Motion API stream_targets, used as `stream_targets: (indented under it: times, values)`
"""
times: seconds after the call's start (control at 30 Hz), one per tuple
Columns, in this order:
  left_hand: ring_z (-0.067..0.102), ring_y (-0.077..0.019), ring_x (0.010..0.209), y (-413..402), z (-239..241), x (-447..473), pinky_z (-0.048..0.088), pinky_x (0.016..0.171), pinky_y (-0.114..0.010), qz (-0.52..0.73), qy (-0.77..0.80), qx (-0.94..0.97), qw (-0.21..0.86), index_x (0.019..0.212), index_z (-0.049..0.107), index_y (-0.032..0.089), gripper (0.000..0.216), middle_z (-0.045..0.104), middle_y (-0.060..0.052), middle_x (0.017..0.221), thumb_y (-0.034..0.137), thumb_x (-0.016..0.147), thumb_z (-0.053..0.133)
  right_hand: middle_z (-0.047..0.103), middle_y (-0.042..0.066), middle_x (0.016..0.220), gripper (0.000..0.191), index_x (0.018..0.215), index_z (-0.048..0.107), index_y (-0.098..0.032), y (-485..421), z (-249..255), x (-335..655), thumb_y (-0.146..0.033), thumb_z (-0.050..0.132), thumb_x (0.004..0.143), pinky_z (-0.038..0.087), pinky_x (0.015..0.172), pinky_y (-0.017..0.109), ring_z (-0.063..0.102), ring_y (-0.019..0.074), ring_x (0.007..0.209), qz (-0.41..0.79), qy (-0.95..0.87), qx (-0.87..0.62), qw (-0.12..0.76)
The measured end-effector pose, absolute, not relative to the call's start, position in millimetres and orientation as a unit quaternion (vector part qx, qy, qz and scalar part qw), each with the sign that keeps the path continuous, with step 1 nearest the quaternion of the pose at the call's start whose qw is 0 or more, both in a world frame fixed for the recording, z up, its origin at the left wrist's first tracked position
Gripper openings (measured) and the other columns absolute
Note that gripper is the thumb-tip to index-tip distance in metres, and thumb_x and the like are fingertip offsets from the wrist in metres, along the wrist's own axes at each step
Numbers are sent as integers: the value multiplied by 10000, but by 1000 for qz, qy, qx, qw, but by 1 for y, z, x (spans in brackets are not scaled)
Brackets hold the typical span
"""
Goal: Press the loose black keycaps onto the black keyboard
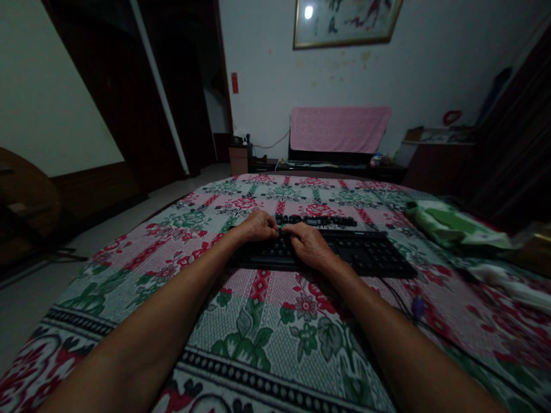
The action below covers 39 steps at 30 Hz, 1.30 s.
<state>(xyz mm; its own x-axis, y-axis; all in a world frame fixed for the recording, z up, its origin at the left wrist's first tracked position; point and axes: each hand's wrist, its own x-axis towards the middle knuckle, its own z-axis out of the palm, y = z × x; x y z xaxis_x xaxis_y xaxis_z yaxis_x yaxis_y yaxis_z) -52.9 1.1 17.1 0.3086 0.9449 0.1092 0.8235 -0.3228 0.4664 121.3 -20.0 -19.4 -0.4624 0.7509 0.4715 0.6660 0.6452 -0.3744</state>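
Observation:
A black computer keyboard (374, 255) lies on the patterned tablecloth in front of me. Over its left part, my left hand (259, 225) is closed, its fingertips low at the upper rows of keys. My right hand (310, 244) rests just to the right, thumb and fingers drawn together and pointing at the same spot. The fingertips of both hands nearly meet. Whatever is between them is too small and dark to make out. Behind the keyboard, a row of small black pieces that look like loose keycaps (318, 220) lies on the cloth.
The floral tablecloth (253, 321) covers a bed-sized table. A cable (447, 338) with a purple plug (417, 307) runs to the right. A green and white package (456, 225) and a crumpled white item (508, 284) lie on the right. A pink cloth (340, 129) hangs at the far wall.

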Motion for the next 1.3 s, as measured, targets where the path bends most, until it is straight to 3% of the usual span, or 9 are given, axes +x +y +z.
stream_targets:
  times: [0.2,0.5,1.3]
  values:
    - [498,-104,561,6,17,-55,350,508,-192,162,559,792,185,814,706,149,259,600,22,592,251,597,610,592,70,1027,361,1058,621,-196,-20,-21,121,-102,401,787,406,845,275,523,159,952,48,-868,-418,263]
    - [516,-107,580,9,14,-58,368,525,-189,180,555,782,218,769,717,165,223,623,29,589,254,593,612,576,66,1055,367,1080,607,-208,-19,-23,122,-108,402,792,400,852,284,510,162,970,53,-867,-421,262]
    - [550,-149,670,3,15,-60,357,579,-209,141,460,873,75,781,693,165,245,649,-23,685,259,658,503,594,71,1027,324,972,650,-170,-18,-25,121,-94,407,771,408,867,277,527,162,968,35,-870,-411,268]
